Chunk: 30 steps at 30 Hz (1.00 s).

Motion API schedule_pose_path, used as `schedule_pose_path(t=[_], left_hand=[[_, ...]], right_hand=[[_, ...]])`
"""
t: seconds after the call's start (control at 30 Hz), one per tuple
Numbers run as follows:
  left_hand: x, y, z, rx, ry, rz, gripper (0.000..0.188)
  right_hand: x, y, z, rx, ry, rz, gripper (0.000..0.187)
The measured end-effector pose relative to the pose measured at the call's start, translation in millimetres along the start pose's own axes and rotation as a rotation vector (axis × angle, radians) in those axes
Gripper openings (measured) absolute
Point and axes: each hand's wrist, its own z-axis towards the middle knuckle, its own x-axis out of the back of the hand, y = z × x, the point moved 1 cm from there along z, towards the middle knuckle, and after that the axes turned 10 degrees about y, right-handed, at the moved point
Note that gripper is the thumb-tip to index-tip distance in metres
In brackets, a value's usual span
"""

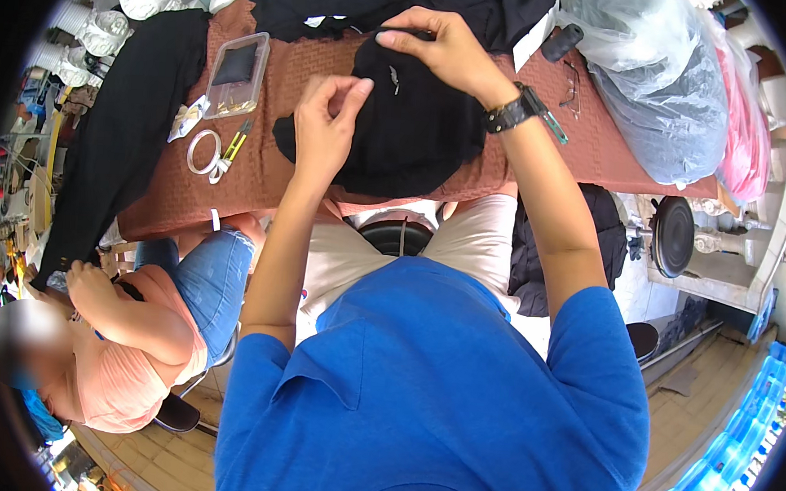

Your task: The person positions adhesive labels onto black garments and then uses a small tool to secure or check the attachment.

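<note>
A bunched black garment [417,139] lies on the brown-covered table in front of me. A small silvery feather-shaped piece [394,80] shows on its upper part. Over the garment's left side, my left hand [325,124] is raised with thumb and forefinger brought together; whatever sits between them is too small to make out. My right hand [441,52], its wrist in a dark watch, is at the garment's far edge. Its thumb and fingers are pinched, and I cannot tell what they hold.
Left on the brown tablecloth [171,191] are a clear plastic box [256,93], a yellow-and-black cutter [235,141] and a white ring [203,151]. A black thread spool [563,42], eyeglasses [575,90] and stuffed plastic bags [654,90] lie right. Another person [135,338] sits at left, handling black cloth [121,130].
</note>
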Motion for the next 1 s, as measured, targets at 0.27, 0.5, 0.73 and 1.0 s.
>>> schedule_pose_path(t=[0.27, 0.5, 0.73, 1.0], left_hand=[[-1, -21, -24, 1.016, -0.29, -1.013, 0.051], [-7, -13, -44, 0.929, -0.128, -0.928, 0.03], [-23, -1, -51, 0.75, 0.001, -0.839, 0.028], [-26, -20, -55, 0.79, 0.118, -0.799, 0.029]], right_hand=[[-58, -45, -117, 0.398, -0.153, -0.423, 0.013], [-36, -44, -129, 0.121, 0.236, -0.19, 0.016], [-26, -22, -100, 0.2, 0.141, -0.302, 0.013], [17, -75, -56, 0.121, 0.296, 0.306, 0.011]])
